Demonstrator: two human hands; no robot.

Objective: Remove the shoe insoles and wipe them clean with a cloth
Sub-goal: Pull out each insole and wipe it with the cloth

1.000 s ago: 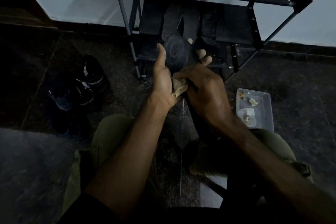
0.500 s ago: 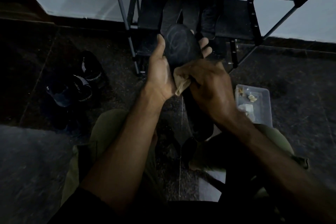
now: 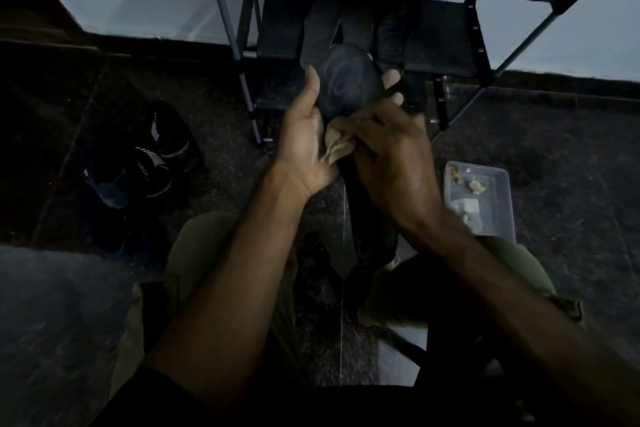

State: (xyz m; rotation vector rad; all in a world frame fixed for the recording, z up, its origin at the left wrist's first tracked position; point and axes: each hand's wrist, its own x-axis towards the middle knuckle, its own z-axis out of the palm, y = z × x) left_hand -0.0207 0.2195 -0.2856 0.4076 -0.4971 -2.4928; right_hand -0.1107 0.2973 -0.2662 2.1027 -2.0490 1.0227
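A dark insole (image 3: pixel 348 83) stands upright in front of me, its toe end up and marked with pale swirl smears. My left hand (image 3: pixel 304 142) cradles it from behind, thumb up along its left edge and fingertips showing past its right edge. My right hand (image 3: pixel 388 156) grips a crumpled beige cloth (image 3: pixel 337 146) and presses it against the middle of the insole. The insole's lower end (image 3: pixel 370 236) hangs down between my knees. A pair of dark shoes with white stripes (image 3: pixel 145 159) sits on the floor to the left.
A black metal shoe rack (image 3: pixel 381 10) stands straight ahead against the pale wall, with dark footwear on its lower shelf. A clear plastic box (image 3: pixel 479 198) holding small scraps lies on the dark stone floor by my right knee.
The cloth in my right hand has rubbed over the insole's middle, moving slightly up and then back down. My left hand keeps the same hold.
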